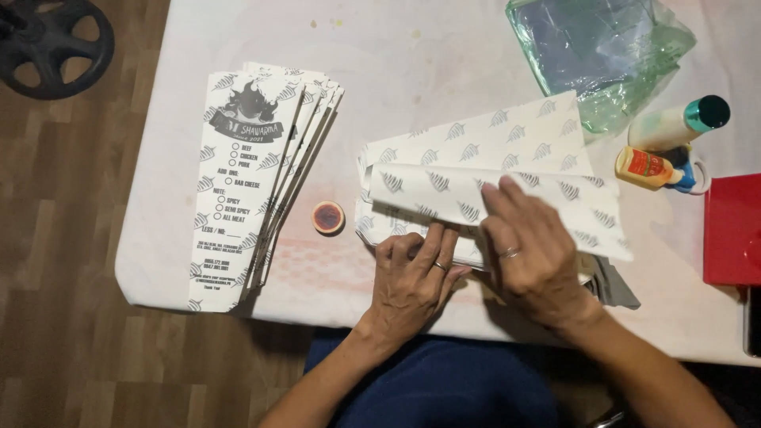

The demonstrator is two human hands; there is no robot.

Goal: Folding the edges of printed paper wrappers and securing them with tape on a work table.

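Thin printed paper sheet [507, 198] lies folded over a stack at the table [396, 47] middle; light, floppy, easily creased, best taken by its edges; left hand [412, 277] pinches the near fold, right hand [531, 254] presses flat, grasping nothing

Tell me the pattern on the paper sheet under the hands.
White paper sheet with repeated small grey leaf-like motifs; head view.

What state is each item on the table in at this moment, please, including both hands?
Patterned paper sheet: partly folded over, pressed flat.
Left hand: fingers curled on the sheet's near edge.
Right hand: flat on the fold.
Printed sleeves: stacked, fanned, lying flat.
Small round tub: open, reddish inside.
White bottle: capped, lying down.
Orange glue bottle: on its side.
Plastic bag: crumpled.
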